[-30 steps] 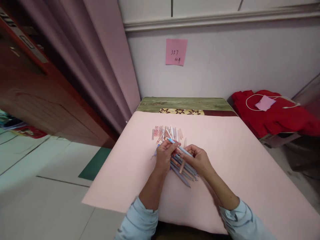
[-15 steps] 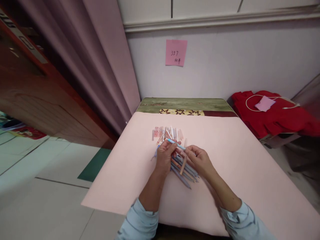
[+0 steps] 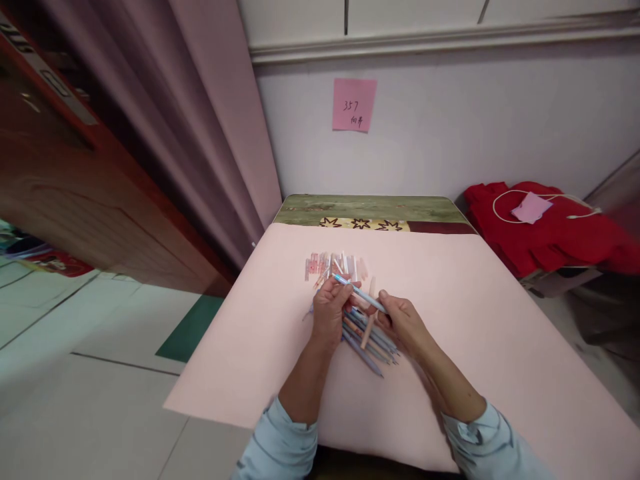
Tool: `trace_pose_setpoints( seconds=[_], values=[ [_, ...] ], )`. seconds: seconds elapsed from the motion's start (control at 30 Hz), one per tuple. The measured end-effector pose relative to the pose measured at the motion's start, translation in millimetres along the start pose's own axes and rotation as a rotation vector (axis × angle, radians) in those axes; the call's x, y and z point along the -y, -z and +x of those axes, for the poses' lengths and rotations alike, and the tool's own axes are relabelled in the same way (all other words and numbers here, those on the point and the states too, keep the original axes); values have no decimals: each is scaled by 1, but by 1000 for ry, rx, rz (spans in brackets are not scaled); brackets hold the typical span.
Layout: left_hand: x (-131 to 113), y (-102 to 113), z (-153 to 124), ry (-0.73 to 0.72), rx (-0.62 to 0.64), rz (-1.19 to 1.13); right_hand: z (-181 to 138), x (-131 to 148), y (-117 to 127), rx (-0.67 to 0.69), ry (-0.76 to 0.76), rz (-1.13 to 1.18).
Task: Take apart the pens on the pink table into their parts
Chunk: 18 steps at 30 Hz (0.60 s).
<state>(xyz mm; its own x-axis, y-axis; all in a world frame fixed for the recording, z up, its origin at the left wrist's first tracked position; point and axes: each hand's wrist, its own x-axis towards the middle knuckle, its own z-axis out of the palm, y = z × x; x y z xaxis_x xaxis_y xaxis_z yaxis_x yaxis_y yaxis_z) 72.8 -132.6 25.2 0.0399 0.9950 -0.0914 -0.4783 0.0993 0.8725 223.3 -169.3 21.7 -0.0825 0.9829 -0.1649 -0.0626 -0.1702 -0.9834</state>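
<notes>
A slim light-blue pen (image 3: 364,295) slants down to the right above the table, gripped by both hands. My left hand (image 3: 331,310) is closed round its brighter blue upper end. Fingers of my right hand (image 3: 400,319) pinch the lower end. Beneath the hands lies a bundle of grey, blue and orange pens (image 3: 367,357), points towards me; the left hand hides part of it. A beige stick-like piece (image 3: 367,332) rests across the bundle. Beyond the hands is a row of small clear, pink and white pieces (image 3: 325,263), too small to tell exactly.
A pink sheet (image 3: 240,360) covers most of the green-edged table (image 3: 310,205). To the right, a red cloth (image 3: 520,247) bears a white cable and a pink note (image 3: 531,208). A purple curtain (image 3: 220,113) and wooden door (image 3: 100,200) stand at left.
My right hand has slid a little down and right along the pen, so more of the pen's length shows between the hands. The left hand has barely moved.
</notes>
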Motion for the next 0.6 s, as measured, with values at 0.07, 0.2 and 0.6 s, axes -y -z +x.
trace_pose_setpoints(
  seconds=[0.07,0.2,0.6],
  values=[
    [-1,0,-1,-5,12,7,1,-4,1,12,-9,31],
    [-2,-2,-3,34,92,20,4,-7,-1,35,-30,112],
    [-5,0,-9,183,237,-22,-3,11,4,305,-188,208]
  ],
)
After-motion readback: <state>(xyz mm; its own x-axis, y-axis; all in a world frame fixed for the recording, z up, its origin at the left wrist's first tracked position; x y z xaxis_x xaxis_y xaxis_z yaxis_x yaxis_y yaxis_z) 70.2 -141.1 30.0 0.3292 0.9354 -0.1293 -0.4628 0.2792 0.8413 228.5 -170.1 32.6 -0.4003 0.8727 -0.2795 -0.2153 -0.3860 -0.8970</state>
